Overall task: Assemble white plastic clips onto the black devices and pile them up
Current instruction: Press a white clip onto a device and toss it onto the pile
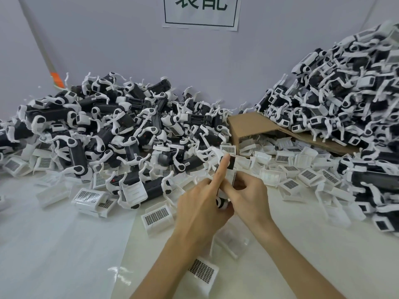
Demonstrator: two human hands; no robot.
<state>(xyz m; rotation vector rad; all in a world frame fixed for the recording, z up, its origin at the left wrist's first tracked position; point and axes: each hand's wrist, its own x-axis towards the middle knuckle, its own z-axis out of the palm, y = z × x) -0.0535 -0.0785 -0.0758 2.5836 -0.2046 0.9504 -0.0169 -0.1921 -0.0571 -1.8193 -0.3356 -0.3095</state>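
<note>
Clasping the black device [231, 164] from below, the left grip [200, 203] curls its lower fingers round it while the index finger lies straight along its side. The right grip [248, 194] pinches the same device from 3 o'clock, where a white clip [230, 179] sits on it. The device is held above the counter [302, 244], a pale cream surface. A glossy clear sheet [64, 244] covers the counter toward 8 o'clock. Loose clips [157, 216] lie scattered all round the hands, many bearing a black gridded label too fine to read. At 10 o'clock a low pile of clipped devices [97, 126] spreads against the wall, and at 2 o'clock a taller pile [345, 93] climbs toward the frame edge. Between the two piles, at 1 o'clock, a brown cardboard box [254, 124] lies on its side. The wall [129, 50] is plain grey-lilac. At 12 o'clock a white paper sign [200, 20] with a dark green border carries large green Chinese characters, cut off at the top and not fully readable.
</note>
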